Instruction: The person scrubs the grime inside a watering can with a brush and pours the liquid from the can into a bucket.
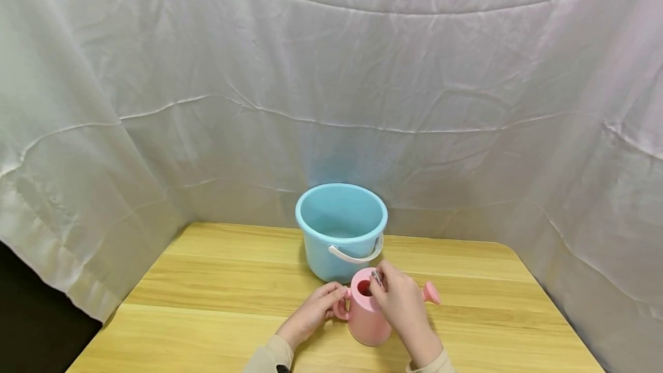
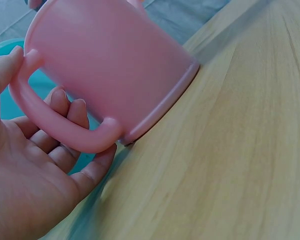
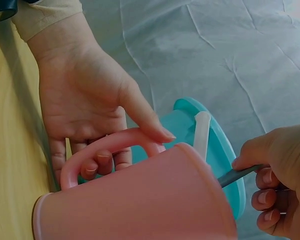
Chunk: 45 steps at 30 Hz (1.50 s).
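A pink watering can [image 1: 369, 327] stands upright on the wooden table, its spout pointing right and its loop handle [image 2: 55, 120] to the left. My left hand [image 1: 313, 311] holds that handle, thumb on the top end and fingers curled through the loop. Over the can's round top opening, my right hand [image 1: 406, 303] pinches a slim grey stick-like thing [image 3: 239, 175] between thumb and fingers. Its lower end goes down into the can and is hidden, so I cannot tell what kind of thing it is.
Just behind the can stands a light blue bucket [image 1: 321, 255] with a white carrying handle [image 1: 352, 258] hanging down its front. Pale grey cloth [image 1: 331, 73] hangs behind the wooden table [image 1: 217, 281] and along both sides.
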Available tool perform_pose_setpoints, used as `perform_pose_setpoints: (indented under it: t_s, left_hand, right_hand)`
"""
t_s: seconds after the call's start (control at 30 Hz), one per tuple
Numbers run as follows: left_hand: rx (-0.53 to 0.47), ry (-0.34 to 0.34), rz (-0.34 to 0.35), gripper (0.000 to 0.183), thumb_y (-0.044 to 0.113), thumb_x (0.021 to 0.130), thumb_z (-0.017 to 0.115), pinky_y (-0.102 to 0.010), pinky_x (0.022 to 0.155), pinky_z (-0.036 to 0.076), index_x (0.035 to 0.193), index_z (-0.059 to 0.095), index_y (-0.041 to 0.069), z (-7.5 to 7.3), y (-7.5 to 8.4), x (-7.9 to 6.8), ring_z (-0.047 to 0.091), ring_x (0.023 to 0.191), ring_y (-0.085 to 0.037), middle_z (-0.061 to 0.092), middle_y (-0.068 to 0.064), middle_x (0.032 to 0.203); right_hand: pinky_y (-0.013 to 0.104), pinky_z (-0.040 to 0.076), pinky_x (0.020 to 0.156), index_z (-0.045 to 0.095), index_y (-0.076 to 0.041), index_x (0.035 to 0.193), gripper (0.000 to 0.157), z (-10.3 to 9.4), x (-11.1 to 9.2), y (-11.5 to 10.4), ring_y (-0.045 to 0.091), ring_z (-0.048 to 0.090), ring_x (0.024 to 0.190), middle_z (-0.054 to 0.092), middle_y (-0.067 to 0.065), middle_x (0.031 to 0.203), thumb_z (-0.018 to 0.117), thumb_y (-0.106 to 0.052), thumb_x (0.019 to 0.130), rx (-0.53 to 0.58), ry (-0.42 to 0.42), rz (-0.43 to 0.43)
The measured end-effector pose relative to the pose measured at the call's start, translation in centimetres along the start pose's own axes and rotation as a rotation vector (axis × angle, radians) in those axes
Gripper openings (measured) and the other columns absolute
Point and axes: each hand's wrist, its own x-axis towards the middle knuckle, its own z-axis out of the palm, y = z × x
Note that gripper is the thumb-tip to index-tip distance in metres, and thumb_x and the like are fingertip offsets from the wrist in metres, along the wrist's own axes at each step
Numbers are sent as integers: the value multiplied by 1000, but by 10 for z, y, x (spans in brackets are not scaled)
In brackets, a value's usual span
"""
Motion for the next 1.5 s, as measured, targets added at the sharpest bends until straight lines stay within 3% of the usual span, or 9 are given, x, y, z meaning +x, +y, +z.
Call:
perform_pose_setpoints:
  t_s: [0.33, 0.63, 1.1, 1.5]
  left_hand:
    - [5, 2, 0, 22, 31, 100, 51, -28, 79, 55, 97, 57, 10, 0, 1, 0, 60, 74, -13, 53, 3, 71]
    - [5, 0, 0, 21, 30, 100, 50, -28, 80, 55, 96, 57, 11, 0, 0, 1, 60, 74, -13, 53, 3, 71]
    - [2, -2, -1, 21, 30, 100, 51, -28, 79, 55, 97, 57, 10, -1, -1, 1, 60, 74, -13, 54, 2, 71]
    - [4, -4, -4, 22, 32, 100, 50, -27, 79, 55, 96, 57, 12, -1, -1, 2, 60, 75, -12, 54, 3, 71]
  right_hand:
    - [13, 27, 45, 53, -12, 73, 28, -11, 3, -6, -2, 30, 54, 39, -8, 60, 76, 3, 69, 44, 178, -103]
    - [9, 23, 45, 53, -13, 73, 28, -15, 4, -7, -4, 28, 55, 38, -10, 59, 76, 3, 69, 48, 218, -134]
    - [11, 25, 46, 54, -14, 74, 28, -16, 4, -7, -4, 29, 56, 38, -10, 59, 78, 0, 71, 35, 185, -110]
    - [15, 28, 47, 52, -14, 74, 25, -11, 3, -4, 1, 32, 52, 39, -8, 58, 75, -2, 75, 14, 12, -31]
